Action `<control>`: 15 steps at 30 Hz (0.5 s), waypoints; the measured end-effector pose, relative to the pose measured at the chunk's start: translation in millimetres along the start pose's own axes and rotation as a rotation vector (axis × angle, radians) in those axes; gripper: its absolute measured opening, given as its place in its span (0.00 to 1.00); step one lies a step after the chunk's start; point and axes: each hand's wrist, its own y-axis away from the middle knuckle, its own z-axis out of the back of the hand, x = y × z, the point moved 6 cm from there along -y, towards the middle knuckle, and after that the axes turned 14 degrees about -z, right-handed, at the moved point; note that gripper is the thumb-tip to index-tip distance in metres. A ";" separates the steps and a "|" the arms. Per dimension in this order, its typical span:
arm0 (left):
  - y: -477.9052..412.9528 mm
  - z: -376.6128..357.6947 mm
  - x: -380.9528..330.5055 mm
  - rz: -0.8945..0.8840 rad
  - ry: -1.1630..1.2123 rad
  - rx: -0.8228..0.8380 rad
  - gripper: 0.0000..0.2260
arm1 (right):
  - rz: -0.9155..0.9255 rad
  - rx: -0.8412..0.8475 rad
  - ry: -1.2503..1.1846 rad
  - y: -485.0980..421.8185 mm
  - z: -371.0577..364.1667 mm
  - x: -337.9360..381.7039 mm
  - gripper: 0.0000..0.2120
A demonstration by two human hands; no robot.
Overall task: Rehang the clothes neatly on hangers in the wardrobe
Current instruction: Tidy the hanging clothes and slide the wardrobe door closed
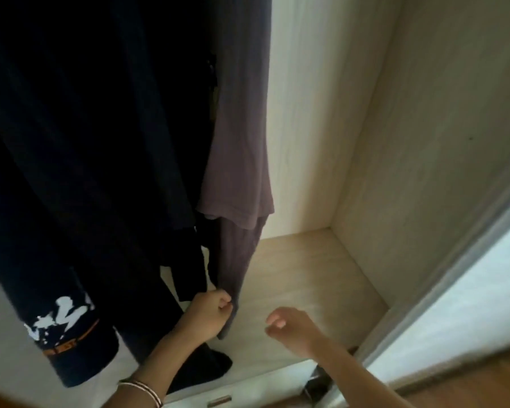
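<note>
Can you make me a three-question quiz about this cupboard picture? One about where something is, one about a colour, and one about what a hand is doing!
1. Where does the purplish-grey garment hang, compared with the navy garment?
A. To its left
B. To its right
C. Under it

2. What colour is the print near the navy garment's bottom?
A. Green
B. Pink
C. White

3. What is the left hand doing?
A. Pinching the purplish-grey garment's bottom edge
B. Lying flat
C. Holding a hanger

Answers: B, it hangs on the navy one's right side; C, the splashy shapes are white; A, its fingers curl on the fabric.
</note>
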 end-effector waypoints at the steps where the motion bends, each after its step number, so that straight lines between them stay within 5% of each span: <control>1: 0.1 -17.5 -6.3 -0.030 0.009 0.027 0.10 | -0.051 0.050 0.025 3.1 -11.4 -26.5 0.06; 4: -1.0 -68.5 -32.7 -0.095 0.069 0.151 0.06 | -0.170 0.059 0.001 17.6 -18.4 -97.1 0.12; 10: -6.3 -157.6 -101.0 -0.194 0.238 0.230 0.07 | -0.252 -0.184 -0.161 39.0 53.6 -191.5 0.14; 15: -32.5 -176.1 -200.1 -0.307 0.373 0.045 0.24 | -0.079 -0.573 -0.321 67.6 149.9 -208.4 0.10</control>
